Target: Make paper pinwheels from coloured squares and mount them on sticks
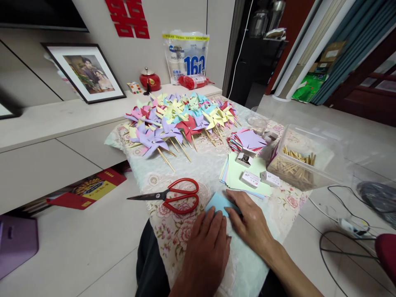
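Observation:
A piece of light blue paper (218, 199) lies near the front of the cloth-covered table, apparently folded. My left hand (210, 239) rests on its near edge, fingers stretched out and lying flat. At the paper's right side, my right hand (252, 216) holds the edge between bent fingers and thumb; part of the paper is hidden there. Red-handled scissors (182, 197) lie left of the paper, blades pointing left. Beyond my right hand is a stack of pastel paper sheets (230, 175) with small white boxes (250, 179) on top.
Many paper pinwheels (188, 127) on sticks cover the table's far part. Cut coloured papers (247, 139) lie behind the sheets. A clear plastic bin (323, 159) of wooden sticks stands at the right edge. A low white cabinet (46, 123) runs along the back left.

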`<control>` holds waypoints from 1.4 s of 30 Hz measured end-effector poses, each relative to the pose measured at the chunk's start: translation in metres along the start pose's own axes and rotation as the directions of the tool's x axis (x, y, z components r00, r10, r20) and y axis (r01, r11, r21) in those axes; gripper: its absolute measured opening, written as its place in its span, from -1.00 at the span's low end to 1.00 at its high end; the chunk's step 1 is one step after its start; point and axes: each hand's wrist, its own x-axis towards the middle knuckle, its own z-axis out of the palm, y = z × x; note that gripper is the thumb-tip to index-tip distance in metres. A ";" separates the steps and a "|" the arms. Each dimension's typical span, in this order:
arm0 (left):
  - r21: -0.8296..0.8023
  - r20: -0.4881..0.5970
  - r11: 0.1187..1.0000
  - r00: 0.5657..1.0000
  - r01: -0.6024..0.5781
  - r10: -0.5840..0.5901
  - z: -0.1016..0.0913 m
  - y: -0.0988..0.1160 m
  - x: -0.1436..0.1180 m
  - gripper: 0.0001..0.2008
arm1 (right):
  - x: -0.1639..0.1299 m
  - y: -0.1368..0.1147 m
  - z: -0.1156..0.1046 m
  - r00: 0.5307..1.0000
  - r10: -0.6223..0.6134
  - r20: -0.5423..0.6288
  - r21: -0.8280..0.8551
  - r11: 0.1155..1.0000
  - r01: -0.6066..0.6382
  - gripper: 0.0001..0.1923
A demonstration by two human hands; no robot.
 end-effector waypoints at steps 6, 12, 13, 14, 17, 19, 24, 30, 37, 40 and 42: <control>0.026 0.035 1.000 0.999 0.008 -0.009 -0.002 0.000 -0.001 -0.73 | -0.001 -0.005 -0.004 0.994 -0.087 -0.067 -0.089 0.993 0.081 -0.64; 0.047 0.061 0.999 0.998 0.027 -0.030 -0.002 0.001 0.001 -0.71 | -0.015 -0.020 -0.015 0.975 -0.223 0.005 -0.161 0.962 0.221 -0.64; 0.051 0.060 0.998 0.998 0.033 -0.036 -0.002 0.001 0.001 -0.71 | -0.018 -0.022 -0.016 0.973 -0.229 0.034 -0.168 0.958 0.232 -0.64; 0.056 0.060 0.998 0.997 0.038 -0.041 -0.002 0.002 0.001 -0.71 | -0.021 -0.023 -0.017 0.972 -0.228 0.058 -0.174 0.956 0.235 -0.64; 0.077 0.078 0.996 0.995 0.055 -0.061 -0.003 0.004 0.001 -0.71 | -0.027 -0.025 -0.017 0.973 -0.210 0.092 -0.190 0.956 0.224 -0.67; 0.095 0.086 0.993 0.993 0.069 -0.077 -0.003 0.005 0.000 -0.71 | -0.028 -0.024 -0.016 0.973 -0.208 0.097 -0.206 0.953 0.224 -0.68; 0.125 0.076 0.985 0.989 0.119 -0.129 -0.004 0.006 0.000 -0.73 | -0.027 -0.022 -0.013 0.971 -0.213 0.108 -0.216 0.948 0.232 -0.67; 0.058 0.031 0.995 0.996 0.080 -0.082 -0.003 0.006 -0.002 -0.67 | -0.027 -0.019 -0.013 0.963 -0.223 0.150 -0.202 0.947 0.250 -0.66; 0.092 0.121 0.992 0.988 0.084 -0.095 -0.006 0.008 -0.011 -0.59 | -0.030 -0.015 -0.012 0.957 -0.227 0.179 -0.213 0.941 0.262 -0.63; 0.106 0.120 0.988 0.985 0.109 -0.122 -0.005 0.010 -0.012 -0.60 | -0.032 -0.015 -0.012 0.953 -0.217 0.212 -0.246 0.932 0.267 -0.61; 0.107 0.108 0.987 0.985 0.124 -0.136 -0.005 0.011 -0.012 -0.60 | -0.033 -0.016 -0.012 0.948 -0.219 0.230 -0.274 0.920 0.279 -0.61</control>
